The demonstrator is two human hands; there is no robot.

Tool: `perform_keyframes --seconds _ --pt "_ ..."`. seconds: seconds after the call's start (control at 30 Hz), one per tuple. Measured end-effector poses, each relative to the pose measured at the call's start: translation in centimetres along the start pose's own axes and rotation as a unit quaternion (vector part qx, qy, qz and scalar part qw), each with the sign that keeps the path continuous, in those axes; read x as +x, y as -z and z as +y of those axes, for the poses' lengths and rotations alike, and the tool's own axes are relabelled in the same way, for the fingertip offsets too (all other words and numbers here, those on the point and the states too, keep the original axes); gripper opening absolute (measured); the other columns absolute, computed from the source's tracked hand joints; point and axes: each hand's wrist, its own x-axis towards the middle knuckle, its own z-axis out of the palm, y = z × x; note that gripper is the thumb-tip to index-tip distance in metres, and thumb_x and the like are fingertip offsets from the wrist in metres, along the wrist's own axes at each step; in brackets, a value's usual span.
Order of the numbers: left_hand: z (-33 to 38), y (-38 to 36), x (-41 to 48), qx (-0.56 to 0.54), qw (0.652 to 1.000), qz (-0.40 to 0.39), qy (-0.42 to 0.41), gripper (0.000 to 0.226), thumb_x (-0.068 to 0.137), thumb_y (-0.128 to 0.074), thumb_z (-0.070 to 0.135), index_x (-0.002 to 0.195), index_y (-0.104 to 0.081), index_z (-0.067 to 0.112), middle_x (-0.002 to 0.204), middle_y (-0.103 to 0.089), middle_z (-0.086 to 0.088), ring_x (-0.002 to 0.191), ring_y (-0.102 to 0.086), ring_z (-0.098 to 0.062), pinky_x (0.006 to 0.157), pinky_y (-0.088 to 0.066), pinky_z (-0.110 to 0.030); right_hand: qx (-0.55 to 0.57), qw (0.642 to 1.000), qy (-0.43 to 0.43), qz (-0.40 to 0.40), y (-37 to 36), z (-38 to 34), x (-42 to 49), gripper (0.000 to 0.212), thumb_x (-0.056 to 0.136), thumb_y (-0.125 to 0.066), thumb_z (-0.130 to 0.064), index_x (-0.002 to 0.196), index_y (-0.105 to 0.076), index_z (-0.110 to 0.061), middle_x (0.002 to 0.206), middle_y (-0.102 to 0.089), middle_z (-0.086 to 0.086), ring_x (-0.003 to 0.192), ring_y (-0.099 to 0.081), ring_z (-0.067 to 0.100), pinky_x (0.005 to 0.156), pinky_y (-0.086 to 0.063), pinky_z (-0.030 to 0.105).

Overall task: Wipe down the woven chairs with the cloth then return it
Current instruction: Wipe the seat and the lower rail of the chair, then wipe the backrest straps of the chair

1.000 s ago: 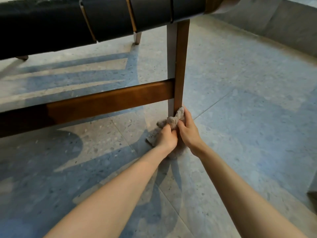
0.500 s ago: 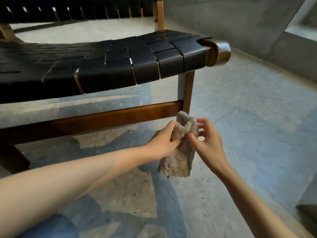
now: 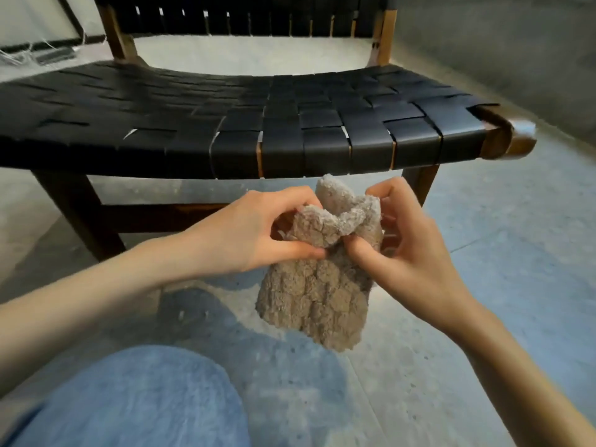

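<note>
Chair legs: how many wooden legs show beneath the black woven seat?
2. One dark wooden leg at left; one brown wooden leg at right, behind the right hand. Rear legs may be hidden.

Left forearm [image 3: 96, 301] enters from the left edge and right forearm [image 3: 522, 375] from the lower right corner; both are bare and converge at centre. Left grip [image 3: 254, 230], back of the hand uppermost, curls its fingers over the top edge of the cloth [image 3: 316, 301], thumb pressed in beneath. Right grip [image 3: 412, 253], palm turned inward, pinches the same bunched edge: thumb on the near face, fingers bent behind. The thumb tips lie just beside each other. A knee [image 3: 135, 401] in blue denim shows at lower left.
</note>
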Motion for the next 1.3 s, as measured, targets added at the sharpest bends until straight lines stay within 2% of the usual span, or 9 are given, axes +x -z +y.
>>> perform_keyframes --seconds 0.2,0.3,0.43,0.63,0.77,0.93,1.03,1.1,1.3 --pt "-2.0 0.6 -1.9 -0.019 0.998 0.062 -0.001 0.032 0.078 -0.069 0.040 0.108 -0.064 0.033 0.101 -0.068 0.019 0.095 -0.064 0.002 0.083 -0.051 -0.021 0.052 0.999 -0.002 0.008 -2.1 0.5 1.1 0.023 0.080 -0.062 -0.034 0.096 -0.046 -0.030 0.088 -0.060 -0.012 0.080 -0.063 0.013 0.055 -0.053 0.025" --pt "-3.4 0.6 -1.9 -0.038 0.997 0.069 0.001 0.033 0.075 -0.069 0.041 0.107 -0.065 0.033 0.102 -0.068 0.020 0.095 -0.063 0.003 0.083 -0.051 -0.020 0.050 0.999 -0.011 -0.003 -3.2 1.5 1.6 0.023 0.082 -0.064 -0.030 0.098 -0.049 -0.029 0.092 -0.062 -0.008 0.087 -0.065 0.018 0.060 -0.057 0.032" --pt "-5.4 1.0 -1.6 -0.073 0.996 0.048 -0.002 0.029 0.074 -0.070 0.039 0.103 -0.066 0.034 0.101 -0.066 0.022 0.094 -0.063 0.004 0.083 -0.050 -0.016 0.048 0.998 -0.035 -0.015 -4.1 2.3 2.3 0.023 0.083 -0.066 -0.024 0.101 -0.052 -0.024 0.096 -0.064 -0.002 0.089 -0.066 0.023 0.062 -0.057 0.042" --pt "-4.9 4.5 -1.9 -0.108 0.992 -0.038 0.044 0.022 0.078 -0.071 0.033 0.100 -0.068 0.027 0.099 -0.066 0.021 0.096 -0.061 0.005 0.083 -0.049 -0.021 0.027 0.990 -0.126 -0.055 -4.5 -0.7 3.9 0.026 0.082 -0.070 -0.018 0.100 -0.057 -0.031 0.098 -0.064 -0.004 0.089 -0.065 0.021 0.066 -0.056 0.038" --pt "-2.4 7.7 -1.9 -0.127 0.981 -0.100 0.105 0.025 0.083 -0.071 0.029 0.107 -0.066 0.025 0.101 -0.067 0.016 0.096 -0.060 0.005 0.083 -0.049 -0.020 0.030 0.977 -0.199 -0.067 -3.4 -5.3 6.1 0.028 0.081 -0.073 -0.021 0.096 -0.059 -0.040 0.096 -0.064 -0.009 0.086 -0.065 0.017 0.067 -0.057 0.035" --pt "3.7 13.2 -2.1 -0.165 0.965 -0.112 0.168 0.016 0.084 -0.070 0.027 0.098 -0.065 0.023 0.094 -0.068 0.013 0.092 -0.063 -0.002 0.085 -0.052 -0.032 0.038 0.960 -0.268 -0.075 -0.3 -13.3 9.9 0.023 0.082 -0.073 -0.009 0.095 -0.062 -0.024 0.088 -0.065 -0.007 0.080 -0.065 0.019 0.068 -0.058 0.039" --pt "9.2 18.3 -2.7 -0.172 0.965 -0.077 0.182 0.020 0.083 -0.071 0.025 0.091 -0.061 0.040 0.087 -0.065 0.027 0.087 -0.060 0.008 0.081 -0.047 -0.014 0.026 0.957 -0.280 -0.072 2.2 -19.7 13.0 0.023 0.081 -0.074 -0.011 0.091 -0.060 -0.026 0.083 -0.063 -0.013 0.077 -0.063 0.013 0.068 -0.056 0.032" --pt "13.0 22.4 -3.3 -0.170 0.966 -0.045 0.188 0.020 0.083 -0.072 0.023 0.093 -0.062 0.038 0.087 -0.066 0.024 0.084 -0.060 0.011 0.075 -0.043 -0.006 0.014 0.958 -0.278 -0.068 3.9 -24.4 15.3 0.024 0.079 -0.075 -0.009 0.088 -0.059 -0.025 0.078 -0.061 -0.014 0.072 -0.060 0.009 0.065 -0.053 0.026" --pt "23.2 34.4 -6.3 -0.133 0.962 0.086 0.221 0.014 0.077 -0.075 0.032 0.085 -0.064 0.032 0.082 -0.066 0.021 0.076 -0.059 0.008 0.067 -0.039 -0.005 -0.004 0.963 -0.256 -0.086 7.3 -37.7 21.4 0.028 0.079 -0.076 -0.015 0.088 -0.052 -0.027 0.076 -0.060 0.001 0.064 -0.054 0.010 0.059 -0.050 0.026"
